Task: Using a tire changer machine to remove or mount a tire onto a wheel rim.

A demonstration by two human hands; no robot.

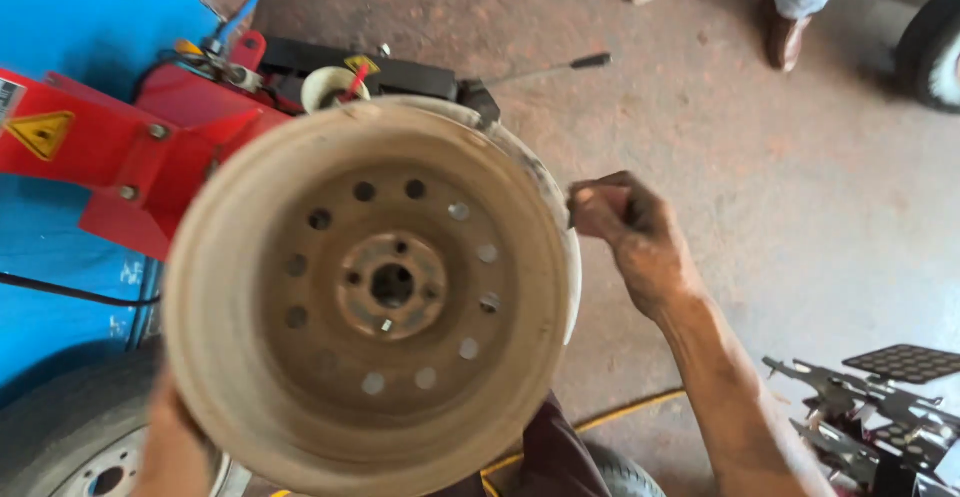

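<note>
Dusty, matt steel wheel rim (370,297); glossy red painted metal machine (110,147); rough concrete floor (780,207).

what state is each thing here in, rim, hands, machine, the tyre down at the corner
steel wheel rim: bare, no tyre, dusty, held up facing the camera
right hand: fingers closed at the rim's right edge
left hand: supporting the rim's lower left edge, mostly hidden
red machine: behind the rim, partly covered
mounted tyre: on its wheel, bottom left

Right hand (628,227) raised, fingers curled into a loose fist, left hand (172,437) low, mostly hidden
</note>
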